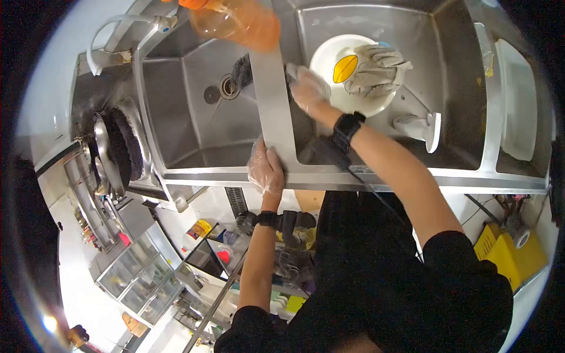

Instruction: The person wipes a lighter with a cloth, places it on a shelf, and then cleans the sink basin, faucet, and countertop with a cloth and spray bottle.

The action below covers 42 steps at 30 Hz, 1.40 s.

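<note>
At the far left a dark round wok or pan stands tilted on the steel counter beside the sink; above it a white curved faucet arches toward the basins. The left stainless-steel basin has a round drain at its bottom, with a dark scrubbing brush lying just beside the drain against the dividing wall; an orange translucent plastic bottle sits at the top of that steel divider.

The left hand, in a thin clear plastic glove, rests on the front rim of the sink where the divider meets it, fingers loosely curled and holding nothing; a black band sits on that wrist.

The right hand, also clear-gloved and with a black watch on the wrist, reaches into the right basin; its fingers touch the near edge of a round white plate, but whether they actually pinch the rim I cannot tell. The plate lies in the right basin, bearing a yellow leaf-shaped mark and a crumpled grey-white work glove; a white dish-soap dispenser lies just right of the plate; a white rectangular tray rests on the counter at the far right.
</note>
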### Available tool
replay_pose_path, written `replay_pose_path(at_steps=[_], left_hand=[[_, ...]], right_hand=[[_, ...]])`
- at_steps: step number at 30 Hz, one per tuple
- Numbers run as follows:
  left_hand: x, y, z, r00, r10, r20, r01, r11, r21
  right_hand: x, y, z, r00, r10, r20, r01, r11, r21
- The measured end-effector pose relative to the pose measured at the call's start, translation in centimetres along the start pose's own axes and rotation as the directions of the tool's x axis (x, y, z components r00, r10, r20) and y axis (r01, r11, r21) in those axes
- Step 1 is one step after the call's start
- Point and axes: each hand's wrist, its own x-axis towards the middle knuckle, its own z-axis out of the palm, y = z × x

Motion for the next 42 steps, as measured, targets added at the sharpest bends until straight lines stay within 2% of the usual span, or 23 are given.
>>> replay_pose_path(at_steps=[1, 2, 4, 6, 7, 9, 11, 13, 17, 20, 21, 24, 25, 27, 29, 30, 32, 34, 36, 37, 39, 40, 42], left_hand=[[0.0, 0.0, 0.0, 1.0, -0.021, 0.015, 0.02, 1.0, 0.009], [0.0, -0.2, 0.1, 1.0, -0.021, 0.017, 0.021, 1.0, 0.005], [-0.2, -0.6, 0.3, 1.0, 0.002, -0.008, -0.001, 0.996, 0.085], [-0.2, -0.6, 0.4, 1.0, 0.0, -0.005, 0.0, 0.998, 0.063], [-0.1, -0.6, 0.3, 1.0, 0.001, -0.001, -0.001, 0.999, 0.047], [0.0, -0.5, 0.2, 1.0, -0.016, 0.013, 0.015, 0.999, 0.029], [-0.1, -0.7, 0.3, 0.999, -0.034, 0.029, 0.033, 0.999, 0.014], [-0.2, -1.3, 0.8, 0.999, 0.037, -0.027, -0.035, 0.996, 0.084], [0.1, -0.5, 0.2, 1.0, -0.018, 0.014, 0.017, 0.998, 0.055], [0.1, -0.3, 0.0, 0.997, -0.068, 0.046, 0.064, 0.995, 0.076], [0.2, -0.3, 0.0, 0.999, -0.04, 0.026, 0.038, 0.997, 0.072], [0.3, -0.6, 0.3, 0.998, 0.04, -0.039, -0.037, 0.998, 0.056], [0.3, -0.6, 0.4, 0.992, 0.09, -0.087, -0.086, 0.995, 0.045], [0.2, -0.6, 0.3, 0.993, 0.08, -0.091, -0.077, 0.996, 0.04], [0.4, -0.3, 0.2, 0.992, 0.071, -0.102, -0.068, 0.997, 0.025], [0.4, 0.0, -0.1, 0.995, 0.058, -0.076, -0.055, 0.998, 0.037], [0.2, 0.2, -0.2, 0.998, 0.041, -0.05, -0.038, 0.998, 0.047], [0.2, 0.2, -0.2, 0.996, 0.052, -0.068, -0.047, 0.996, 0.069], [0.2, -0.2, 0.0, 0.995, 0.063, -0.072, -0.057, 0.995, 0.087], [0.1, -0.4, 0.1, 0.994, 0.076, -0.077, -0.068, 0.992, 0.103], [0.1, -0.5, 0.3, 0.994, 0.078, -0.08, -0.07, 0.993, 0.093], [0.1, -0.5, 0.3, 0.994, 0.076, -0.082, -0.069, 0.994, 0.084], [0.1, -0.5, 0.2, 0.994, 0.078, -0.081, -0.071, 0.994, 0.082]], right_hand=[[1.2, 0.0, -1.0, 0.997, -0.055, 0.052, 0.053, 0.998, 0.028], [-0.2, -1.8, -2.4, 0.999, -0.038, -0.005, 0.038, 0.999, 0.026], [-3.2, -2.4, -3.5, 0.992, -0.016, 0.122, 0.02, 0.999, -0.027], [-6.6, -3.0, -5.3, 0.937, -0.024, 0.347, 0.079, 0.986, -0.145], [-7.9, -3.8, -5.9, 0.91, 0.105, 0.401, -0.065, 0.992, -0.112], [-9.9, -4.5, -6.9, 0.849, 0.131, 0.512, -0.077, 0.989, -0.124], [-11.2, -3.0, -5.9, 0.81, 0.102, 0.577, -0.043, 0.992, -0.115], [-11.9, -2.3, -5.6, 0.739, -0.015, 0.674, 0.162, 0.974, -0.157], [-7.4, 1.9, -0.9, 0.802, -0.184, 0.569, 0.323, 0.934, -0.154], [-0.3, 0.3, -2.2, 0.949, 0.011, 0.315, 0.029, 0.992, -0.123], [1.7, -0.9, -4.1, 0.957, -0.079, 0.279, 0.115, 0.987, -0.113], [6.0, -3.1, -5.9, 0.95, -0.256, 0.18, 0.296, 0.922, -0.251], [6.0, -3.6, -6.2, 0.949, -0.268, 0.167, 0.305, 0.915, -0.265], [4.5, -4.4, -6.4, 0.956, -0.256, 0.145, 0.287, 0.921, -0.264], [1.5, -3.6, -5.6, 0.954, -0.25, 0.164, 0.284, 0.932, -0.227], [-0.3, -1.5, -3.5, 0.929, -0.327, 0.173, 0.357, 0.917, -0.181], [-3.6, -0.3, -2.9, 0.928, -0.257, 0.27, 0.288, 0.954, -0.08], [-7.0, -0.8, -3.9, 0.923, -0.112, 0.369, 0.136, 0.99, -0.04], [-9.0, -1.9, -5.0, 0.891, -0.147, 0.429, 0.226, 0.964, -0.139], [-10.2, -2.3, -5.2, 0.892, -0.146, 0.428, 0.224, 0.965, -0.138], [-11.7, -2.2, -5.4, 0.844, -0.058, 0.534, 0.177, 0.969, -0.174], [-12.1, -0.8, -5.1, 0.629, -0.213, 0.748, 0.512, 0.837, -0.192], [-12.2, 2.0, -4.5, 0.671, -0.266, 0.692, 0.506, 0.846, -0.166]])
